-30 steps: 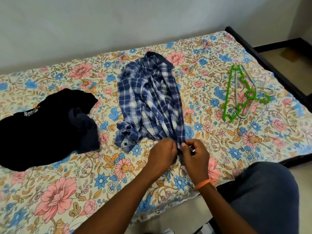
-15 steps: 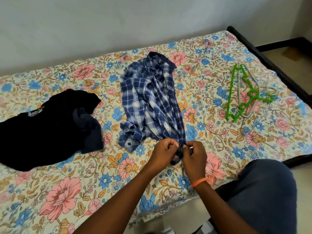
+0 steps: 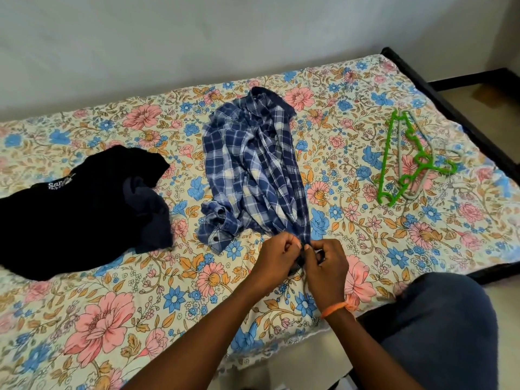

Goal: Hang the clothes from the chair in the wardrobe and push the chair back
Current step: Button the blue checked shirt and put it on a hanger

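Pinching plaid shirt [image 3: 253,170] hem: left hand [image 3: 277,256], right hand [image 3: 326,263].

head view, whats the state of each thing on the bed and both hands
plaid shirt: crumpled, lying on the bed, near end pinched
left hand: pinching the shirt
right hand: pinching the shirt
black garment: heaped, untouched
green hanger: lying flat, unused
bed: covered by floral sheet

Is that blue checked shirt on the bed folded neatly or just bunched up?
Bunched up. The blue checked shirt lies crumpled in loose lengthwise folds, one cuff twisted at its left, while both hands pinch its near end.
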`<state>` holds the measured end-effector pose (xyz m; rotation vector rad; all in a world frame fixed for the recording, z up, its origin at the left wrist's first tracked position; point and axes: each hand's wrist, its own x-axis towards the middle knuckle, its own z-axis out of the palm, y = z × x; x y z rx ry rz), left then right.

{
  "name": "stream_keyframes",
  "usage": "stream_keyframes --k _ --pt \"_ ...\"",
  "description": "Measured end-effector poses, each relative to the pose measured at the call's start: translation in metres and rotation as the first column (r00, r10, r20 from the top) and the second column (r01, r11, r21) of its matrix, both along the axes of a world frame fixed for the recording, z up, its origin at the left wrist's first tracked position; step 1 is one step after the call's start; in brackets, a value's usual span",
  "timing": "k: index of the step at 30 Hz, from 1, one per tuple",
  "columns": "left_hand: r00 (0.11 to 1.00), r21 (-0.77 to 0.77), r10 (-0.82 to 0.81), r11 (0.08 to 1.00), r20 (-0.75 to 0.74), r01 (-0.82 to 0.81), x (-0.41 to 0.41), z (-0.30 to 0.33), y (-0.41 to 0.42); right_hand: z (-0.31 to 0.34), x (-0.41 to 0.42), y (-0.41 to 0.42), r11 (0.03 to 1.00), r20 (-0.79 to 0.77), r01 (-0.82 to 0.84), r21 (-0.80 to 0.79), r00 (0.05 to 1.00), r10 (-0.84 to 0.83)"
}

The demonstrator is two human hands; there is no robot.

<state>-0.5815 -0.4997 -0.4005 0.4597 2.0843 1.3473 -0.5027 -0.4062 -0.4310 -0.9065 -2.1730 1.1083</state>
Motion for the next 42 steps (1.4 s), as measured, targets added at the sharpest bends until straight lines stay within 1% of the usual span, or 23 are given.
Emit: stream_keyframes --k 5,12,19,22,25,29,31,33,36,38,40,42 --pt "0.999 0.042 0.013 0.999 0.052 -0.015 0.0 -0.003 0.0 0.002 -0.003 -0.003 0.988 -0.041 0.024 -0.15 0.999 -0.031" --pt "0.996 0.045 0.054 0.997 0.066 -0.057 0.001 -0.007 0.005 0.008 -0.001 -0.007 0.964 -0.066 0.068 -0.258 0.994 -0.088" --pt "0.994 0.022 0.063 0.998 0.085 -0.065 0.001 -0.01 0.006 0.009 0.001 -0.008 0.93 -0.103 0.066 -0.363 0.989 -0.11" --pt "0.989 0.03 0.07 0.997 0.133 -0.075 -0.001 -0.012 0.005 0.007 0.0 -0.007 0.869 -0.105 0.037 -0.493 0.989 -0.102" --pt "0.98 0.06 0.065 0.995 0.186 -0.077 -0.003 -0.013 0.001 0.007 -0.001 -0.003 0.815 -0.1 0.019 -0.579 0.991 -0.094" --pt "0.979 0.053 0.049 0.997 0.196 -0.061 -0.008 -0.012 -0.002 0.017 0.001 0.001 0.711 -0.111 0.004 -0.703 0.987 -0.115" --pt "0.981 0.055 0.049 0.997 0.189 -0.06 -0.011 -0.012 -0.002 0.018 0.002 0.003 0.71 -0.12 -0.016 -0.704 0.988 -0.097" --pt "0.983 0.059 0.05 0.996 0.176 -0.061 -0.012 -0.012 -0.004 0.015 0.001 0.005 0.729 -0.105 -0.018 -0.684 0.992 -0.074" --pt "0.989 0.037 0.056 0.997 0.14 -0.062 -0.012 -0.013 -0.003 0.011 -0.001 0.004 0.804 -0.058 -0.003 -0.594 0.998 -0.039" --pt "0.988 0.015 0.089 0.996 0.126 -0.092 -0.012 -0.012 -0.001 0.008 -0.002 0.001 0.849 -0.038 0.003 -0.528 0.999 -0.027" --pt "0.981 0.022 0.143 0.989 0.128 -0.147 -0.01 -0.01 0.001 0.006 -0.003 0.0 0.881 -0.037 0.003 -0.474 0.999 -0.024" --pt "0.977 0.045 0.154 0.986 0.149 -0.162 -0.009 -0.009 0.001 0.002 -0.003 0.0 0.899 -0.037 0.001 -0.438 0.999 -0.019"
